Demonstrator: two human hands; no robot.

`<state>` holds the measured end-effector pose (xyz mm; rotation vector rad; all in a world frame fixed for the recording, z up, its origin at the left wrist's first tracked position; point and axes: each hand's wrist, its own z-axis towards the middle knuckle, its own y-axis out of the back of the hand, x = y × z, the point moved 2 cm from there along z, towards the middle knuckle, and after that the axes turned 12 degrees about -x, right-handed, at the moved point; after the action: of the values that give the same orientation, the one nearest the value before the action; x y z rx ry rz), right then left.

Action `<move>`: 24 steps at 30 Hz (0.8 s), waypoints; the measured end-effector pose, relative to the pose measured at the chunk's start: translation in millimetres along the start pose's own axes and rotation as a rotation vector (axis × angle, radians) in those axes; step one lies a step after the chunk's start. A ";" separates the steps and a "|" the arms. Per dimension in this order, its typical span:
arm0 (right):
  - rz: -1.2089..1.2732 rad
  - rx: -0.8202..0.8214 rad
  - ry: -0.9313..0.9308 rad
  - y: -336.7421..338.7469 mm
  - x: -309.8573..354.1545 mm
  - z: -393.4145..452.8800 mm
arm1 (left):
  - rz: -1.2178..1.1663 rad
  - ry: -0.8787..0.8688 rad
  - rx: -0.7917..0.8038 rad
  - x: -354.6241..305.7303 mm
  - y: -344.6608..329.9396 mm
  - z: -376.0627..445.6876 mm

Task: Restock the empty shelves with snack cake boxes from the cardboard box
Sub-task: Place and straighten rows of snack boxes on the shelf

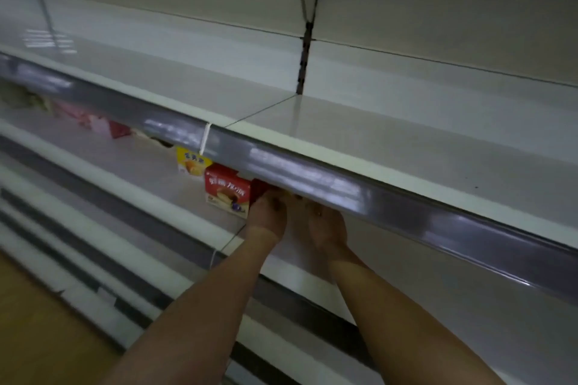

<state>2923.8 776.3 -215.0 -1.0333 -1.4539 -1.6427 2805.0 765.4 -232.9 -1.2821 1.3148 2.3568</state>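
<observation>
At the far left of the frame, a strip of wooden floor [22, 322] shows in the lower corner, and above it blurred pink and red packages [93, 122] lie on the white metal middle shelf [131, 166], partly hidden beneath the grey plastic price rail [312, 172] of the shelf above. Moving rightward along the middle shelf, a small yellow snack cake box [191, 163] stands upright just under the rail, and just beside it to the right stands a red snack cake box with a printed cake picture [226, 195], its upper edge also tucked under the rail. Near the centre of the frame, the left hand [266, 214] reaches in under the rail and touches the right-hand end of the red box; its fingertips are hidden by the rail and blurred, so whether they grip the box cannot be told. Just to its right, apart from it by a narrow gap, the right hand [325, 225] lies with fingers loosely curled under the rail; whether it holds anything cannot be told. Both bare forearms run down to the bottom edge. Across the upper and right parts of the frame spreads the white metal upper shelf [406, 141], backed by a pale rear panel with a dark slotted upright [305, 62].
</observation>
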 end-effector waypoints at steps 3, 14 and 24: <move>-0.170 0.126 0.147 -17.0 -1.1 -8.7 | -0.084 0.005 -0.164 16.9 34.4 -17.0; -0.121 0.412 0.466 -104.4 35.0 -145.6 | -0.022 0.377 -0.430 125.7 180.1 -130.2; -0.213 0.889 0.613 -180.6 13.9 -367.9 | 0.091 0.684 -0.684 239.8 319.0 -286.9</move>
<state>2715.1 433.5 -299.4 0.1171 -1.6092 -1.0699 2671.2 295.1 -282.6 -2.4240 0.6541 2.6483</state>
